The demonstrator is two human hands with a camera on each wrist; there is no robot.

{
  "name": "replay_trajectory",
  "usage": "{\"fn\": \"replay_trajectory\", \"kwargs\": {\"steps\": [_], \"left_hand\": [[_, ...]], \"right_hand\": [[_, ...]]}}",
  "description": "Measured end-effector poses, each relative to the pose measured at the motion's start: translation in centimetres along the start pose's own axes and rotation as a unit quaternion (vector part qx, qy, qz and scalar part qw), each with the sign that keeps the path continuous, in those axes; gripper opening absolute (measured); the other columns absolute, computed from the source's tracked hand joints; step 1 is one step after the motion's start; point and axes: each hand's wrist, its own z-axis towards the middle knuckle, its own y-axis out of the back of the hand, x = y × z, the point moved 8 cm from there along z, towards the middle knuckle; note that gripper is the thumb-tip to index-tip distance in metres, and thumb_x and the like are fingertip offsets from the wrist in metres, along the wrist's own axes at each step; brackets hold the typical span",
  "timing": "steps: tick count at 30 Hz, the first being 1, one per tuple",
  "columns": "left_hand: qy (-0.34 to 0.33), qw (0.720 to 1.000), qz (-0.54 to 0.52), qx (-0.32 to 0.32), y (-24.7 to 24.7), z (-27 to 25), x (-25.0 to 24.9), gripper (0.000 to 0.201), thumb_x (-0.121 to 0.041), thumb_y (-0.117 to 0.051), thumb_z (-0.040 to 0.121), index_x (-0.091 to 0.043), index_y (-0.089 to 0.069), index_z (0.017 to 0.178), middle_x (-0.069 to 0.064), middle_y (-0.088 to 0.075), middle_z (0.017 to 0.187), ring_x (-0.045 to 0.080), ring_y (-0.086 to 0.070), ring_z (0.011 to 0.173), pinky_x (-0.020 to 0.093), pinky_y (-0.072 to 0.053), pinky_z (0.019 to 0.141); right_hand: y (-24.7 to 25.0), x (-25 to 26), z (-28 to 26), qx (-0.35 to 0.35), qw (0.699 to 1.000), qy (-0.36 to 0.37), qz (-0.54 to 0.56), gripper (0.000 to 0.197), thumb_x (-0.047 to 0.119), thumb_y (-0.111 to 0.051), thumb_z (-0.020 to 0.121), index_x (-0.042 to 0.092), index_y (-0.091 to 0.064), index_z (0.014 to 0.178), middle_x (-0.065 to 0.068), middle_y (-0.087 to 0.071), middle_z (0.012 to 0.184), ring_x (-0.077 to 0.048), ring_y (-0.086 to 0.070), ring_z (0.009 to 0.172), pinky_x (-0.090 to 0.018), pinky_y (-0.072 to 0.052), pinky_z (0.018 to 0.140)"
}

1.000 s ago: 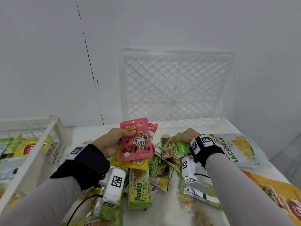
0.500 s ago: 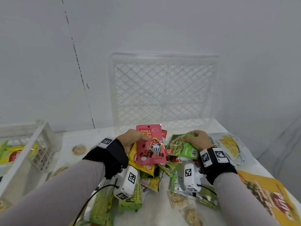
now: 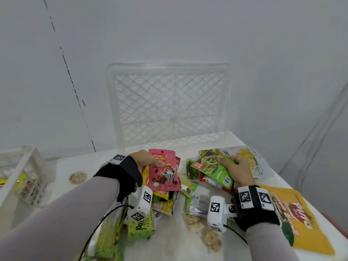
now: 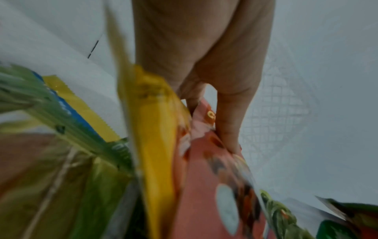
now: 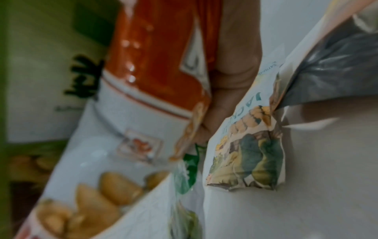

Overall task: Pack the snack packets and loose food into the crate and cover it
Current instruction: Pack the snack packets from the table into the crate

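Pink packet (image 3: 164, 171) in left hand (image 3: 144, 160) — green packet (image 3: 212, 169) in right hand (image 3: 237, 171).

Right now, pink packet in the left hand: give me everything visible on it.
The pink packet is a flat, glossy foil-like pouch with a hang hole at its top edge, red-and-yellow lettering, a cartoon figure and dark round snacks printed on it. It stands roughly upright, facing the head camera. The left hand grips its upper left, thumb on the front. A yellow packet sits directly behind it in the same grip, above the pile.
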Motion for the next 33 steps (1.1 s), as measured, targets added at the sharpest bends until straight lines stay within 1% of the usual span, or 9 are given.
{"fn": "replay_trajectory", "kwargs": {"steps": [3,8,13,18,22,25,27,30,33], "left_hand": [[-0.012,1.000,-0.013,0.004,-0.1,0.0,0.1,0.042,0.008,-0.074,0.071,0.012,-0.060,0.111,0.029,-0.064,0.107,0.042,-0.063,0.092,0.053,-0.051,0.085],[-0.074,0.996,-0.047,0.020,0.1,-0.6,-1.5,0.028,0.013,-0.069,0.072,0.010,-0.063,0.100,0.023,-0.066,0.094,0.031,-0.066,0.072,0.047,-0.057,0.071],[-0.164,0.986,-0.022,0.029,2.1,-3.2,-5.5,0.019,0.013,-0.068,0.073,0.006,-0.066,0.091,0.008,-0.072,0.066,0.018,-0.069,0.057,0.034,-0.059,0.060],[-0.249,0.967,-0.034,0.032,6.0,-8.7,-9.6,0.016,0.011,-0.067,0.074,-0.002,-0.067,0.084,0.004,-0.072,0.066,0.015,-0.069,0.059,0.030,-0.059,0.059],[-0.306,0.949,-0.064,0.024,11.1,-14.5,-11.1,0.014,0.009,-0.065,0.075,-0.003,-0.067,0.081,0.005,-0.073,0.068,0.016,-0.070,0.061,0.028,-0.057,0.055],[-0.334,0.939,-0.084,0.010,16.0,-19.1,-10.4,0.012,0.005,-0.067,0.070,-0.004,-0.069,0.078,0.006,-0.073,0.072,0.017,-0.071,0.065,0.029,-0.057,0.058],[-0.347,0.933,-0.095,-0.009,19.8,-22.0,-8.9,0.013,-0.001,-0.070,0.063,-0.006,-0.071,0.075,0.006,-0.074,0.074,0.018,-0.071,0.068,0.028,-0.057,0.059],[-0.353,0.928,-0.108,-0.049,26.0,-25.9,-5.8,0.011,-0.006,-0.072,0.059,-0.008,-0.074,0.069,0.006,-0.074,0.075,0.019,-0.072,0.069,0.027,-0.056,0.058],[-0.345,0.923,-0.129,-0.110,32.4,-28.5,-1.6,0.018,-0.006,-0.071,0.059,-0.006,-0.071,0.076,0.006,-0.074,0.074,0.018,-0.071,0.068,0.027,-0.057,0.059]], "right_hand": [[0.0,0.0,-1.1,-0.008,0.999,-0.003,0.045,0.031,0.010,-0.076,0.076,0.004,-0.058,0.102,-0.017,-0.067,0.090,-0.028,-0.065,0.072,-0.043,-0.057,0.074],[0.4,0.8,-2.5,-0.020,0.998,0.007,0.065,0.027,0.010,-0.075,0.077,0.007,-0.058,0.097,-0.017,-0.066,0.091,-0.027,-0.065,0.073,-0.041,-0.056,0.073],[0.1,4.4,-4.4,-0.060,0.993,0.095,0.025,0.029,0.014,-0.078,0.074,0.007,-0.061,0.095,-0.020,-0.067,0.099,-0.031,-0.066,0.083,-0.047,-0.056,0.080],[-2.4,9.6,-7.8,-0.086,0.978,0.188,-0.001,0.027,0.025,-0.081,0.071,0.018,-0.063,0.090,-0.012,-0.069,0.094,-0.029,-0.068,0.086,-0.046,-0.057,0.080],[-6.4,14.1,-12.2,-0.063,0.962,0.267,0.018,0.029,0.027,-0.080,0.072,0.018,-0.063,0.094,-0.011,-0.070,0.094,-0.021,-0.068,0.079,-0.034,-0.057,0.072],[-10.8,16.9,-16.2,-0.019,0.950,0.308,0.042,0.023,0.025,-0.080,0.072,0.025,-0.063,0.088,-0.012,-0.070,0.094,-0.022,-0.069,0.079,-0.034,-0.057,0.070],[-14.6,18.2,-19.0,0.019,0.944,0.325,0.057,0.022,0.025,-0.080,0.072,0.026,-0.062,0.085,-0.010,-0.070,0.092,-0.023,-0.070,0.080,-0.036,-0.058,0.070],[-21.1,19.3,-23.2,0.058,0.932,0.354,0.043,0.022,0.026,-0.079,0.073,0.026,-0.062,0.087,-0.001,-0.068,0.087,-0.014,-0.068,0.076,-0.032,-0.057,0.070],[-27.5,19.3,-27.5,0.057,0.921,0.386,-0.014,0.025,0.028,-0.077,0.074,0.023,-0.061,0.093,0.002,-0.065,0.090,-0.016,-0.064,0.082,-0.033,-0.054,0.077]]}}
